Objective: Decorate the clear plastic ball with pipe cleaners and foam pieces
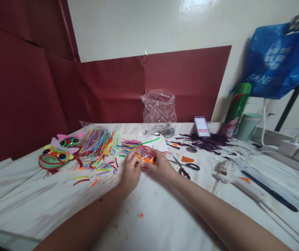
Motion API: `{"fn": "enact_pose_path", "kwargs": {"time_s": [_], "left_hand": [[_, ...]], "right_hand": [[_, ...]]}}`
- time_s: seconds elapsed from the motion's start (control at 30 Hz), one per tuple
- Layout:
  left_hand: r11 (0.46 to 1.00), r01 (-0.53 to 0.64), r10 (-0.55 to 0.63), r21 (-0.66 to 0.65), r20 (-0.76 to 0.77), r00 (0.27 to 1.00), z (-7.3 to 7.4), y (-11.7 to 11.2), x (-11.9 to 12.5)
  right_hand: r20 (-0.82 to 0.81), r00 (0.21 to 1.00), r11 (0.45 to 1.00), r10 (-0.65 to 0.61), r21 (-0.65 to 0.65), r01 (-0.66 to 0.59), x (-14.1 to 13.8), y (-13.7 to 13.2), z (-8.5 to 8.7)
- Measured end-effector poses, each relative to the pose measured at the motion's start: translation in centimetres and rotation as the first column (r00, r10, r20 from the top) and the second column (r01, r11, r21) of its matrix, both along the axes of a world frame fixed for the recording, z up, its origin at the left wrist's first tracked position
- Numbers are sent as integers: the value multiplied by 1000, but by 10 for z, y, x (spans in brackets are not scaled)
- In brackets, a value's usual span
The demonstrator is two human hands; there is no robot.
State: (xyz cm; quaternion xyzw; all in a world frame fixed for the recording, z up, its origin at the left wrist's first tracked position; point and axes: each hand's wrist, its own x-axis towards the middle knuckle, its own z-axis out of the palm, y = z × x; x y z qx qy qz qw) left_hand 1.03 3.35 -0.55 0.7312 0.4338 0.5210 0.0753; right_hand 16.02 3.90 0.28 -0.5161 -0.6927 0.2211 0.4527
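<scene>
Between both hands is a small clear rounded craft piece [146,155] with orange trim, a dark eye on its right side and a red lower edge. My left hand [132,169] has its fingers closed around the left side. My right hand [162,164] grips the right side, its thumb near the front. Their fingers hide parts of the piece. Scissors [184,168] with black handles lie partly spread just right of my right hand, beside an orange felt scrap [187,159].
Two decorated face-like crafts [54,158] sit at left, near a bundle of colourful pipe cleaners [99,143] and loose cut bits. On the right lie a white glue gun [240,184], clear sticks [269,174] and dark purple strips [206,142]. A clear plastic bag [159,108] stands behind.
</scene>
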Motion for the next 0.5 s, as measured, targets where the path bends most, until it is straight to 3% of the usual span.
{"fn": "enact_pose_path", "kwargs": {"time_s": [0.27,0.4,0.5], "left_hand": [[1000,11,-10,10,-47,999,1,6,-2],[992,125,-124,2,-114,986,7,6,-6],[983,173,-176,-54,-51,983,10,6,-8]], "right_hand": [[4,1000,1000,-8,-5,8,3,2,-1],[-1,1000,1000,-17,-21,17,10,6,-2],[-14,1000,999,-20,-31,19,14,8,-4]]}}
